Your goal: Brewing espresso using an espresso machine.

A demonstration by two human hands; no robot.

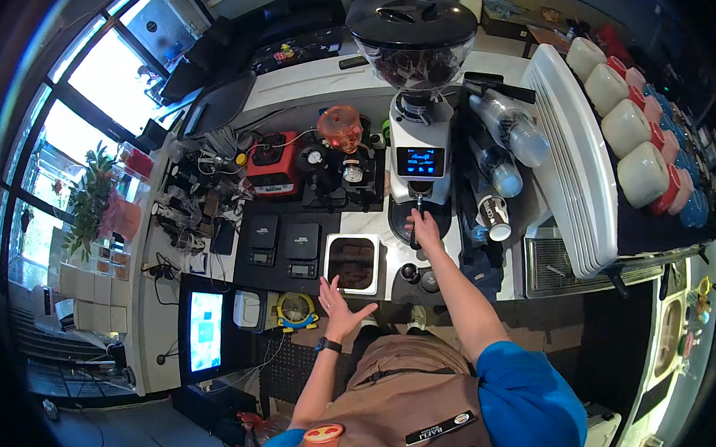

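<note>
My right hand [427, 228] is closed around the black handle of a portafilter [415, 238]. Its head sits beneath the spout of a white coffee grinder [422, 130] with a lit screen and a clear bean hopper [422, 61]. With fingers spread and nothing in it, my left hand [341, 314] hovers near the front edge of the counter. Just beyond that hand stands a white-rimmed container [376, 261] of dark brown contents, probably spent coffee pucks. A black-knobbed tamper [410, 274] rests on a dark mat below the portafilter handle.
Two black digital scales [302, 243] lie on the dark mat at left, with a red machine [273, 166] behind. Stacked clear plastic cups [520, 138] lie right of the grinder. Beyond is a white espresso machine [576, 167] topped with cups. A monitor [206, 331] stands lower left.
</note>
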